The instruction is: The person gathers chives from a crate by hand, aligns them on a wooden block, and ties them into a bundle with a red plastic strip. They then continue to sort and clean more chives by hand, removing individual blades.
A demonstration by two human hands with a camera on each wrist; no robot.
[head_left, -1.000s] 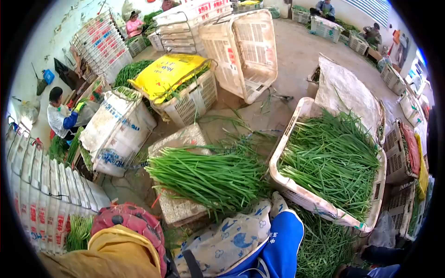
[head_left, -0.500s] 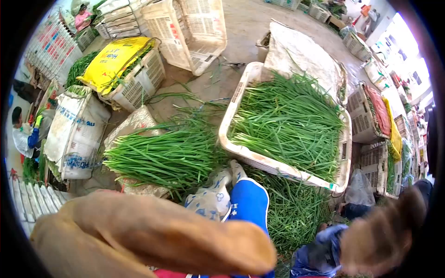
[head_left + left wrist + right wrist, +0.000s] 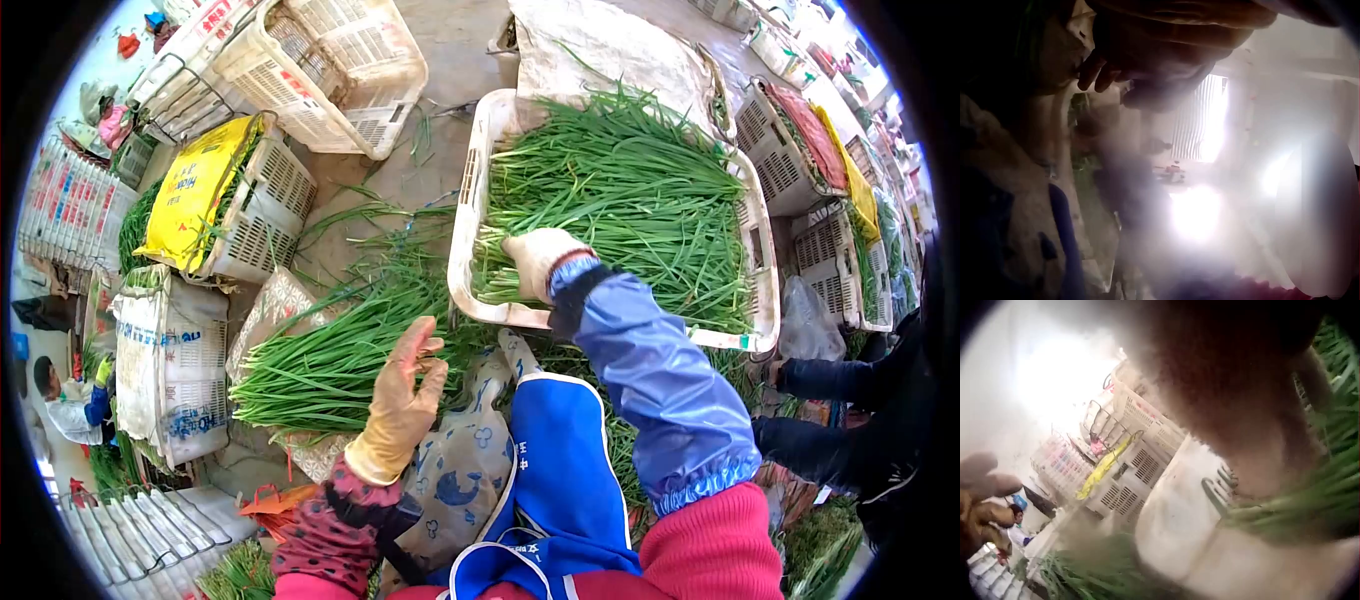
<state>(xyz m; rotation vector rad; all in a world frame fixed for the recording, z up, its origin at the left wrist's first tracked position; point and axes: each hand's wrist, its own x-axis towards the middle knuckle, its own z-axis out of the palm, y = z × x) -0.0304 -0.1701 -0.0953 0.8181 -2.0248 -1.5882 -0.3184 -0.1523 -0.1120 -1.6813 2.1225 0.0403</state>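
Long green garlic chives [image 3: 620, 190] fill a white plastic crate [image 3: 462, 240] in front of me. My right hand [image 3: 545, 262], in a pale glove, is at the crate's near left corner, over the cut ends of the chives. Its fingertips are hidden from the head view and blurred in the right wrist view, so I cannot tell whether they grip any stalks. To the left, a loose pile of chives [image 3: 330, 375] lies on a patterned low block [image 3: 268, 318]. My left hand [image 3: 402, 405], in a stained yellowish glove, is raised beside that pile, fingers spread and nothing held.
A tipped white crate [image 3: 335, 85] stands beyond, near a crate with a yellow sack [image 3: 200, 195] on top. A cloth-covered crate [image 3: 172, 365] is at left, stacked crates [image 3: 150, 530] at lower left. Someone in dark clothes [image 3: 850, 420] is close on my right.
The view has tilted down and turned right. Both hands came up into view; the right reached forward to the crate's near corner, the left swung to beside the loose chives.
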